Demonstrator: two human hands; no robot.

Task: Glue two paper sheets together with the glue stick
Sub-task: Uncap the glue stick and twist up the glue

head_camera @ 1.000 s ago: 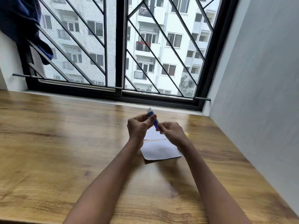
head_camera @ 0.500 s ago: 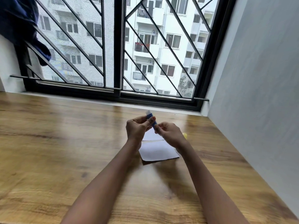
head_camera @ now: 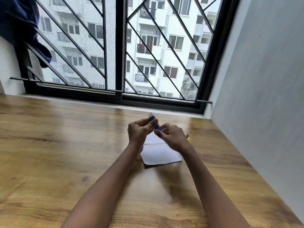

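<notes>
glue stick point(head_camera: 158, 127) between left grip point(head_camera: 138, 133), right grip point(head_camera: 173, 137)

Bright, soft daylight comes from the window point(head_camera: 119, 46) ahead of me, spreading pale glare over the table point(head_camera: 65, 145) and dim shadows toward the lower frame, while my right hand point(head_camera: 172, 137) is motion-blurred and the wide lens bends lines at the edges.
</notes>
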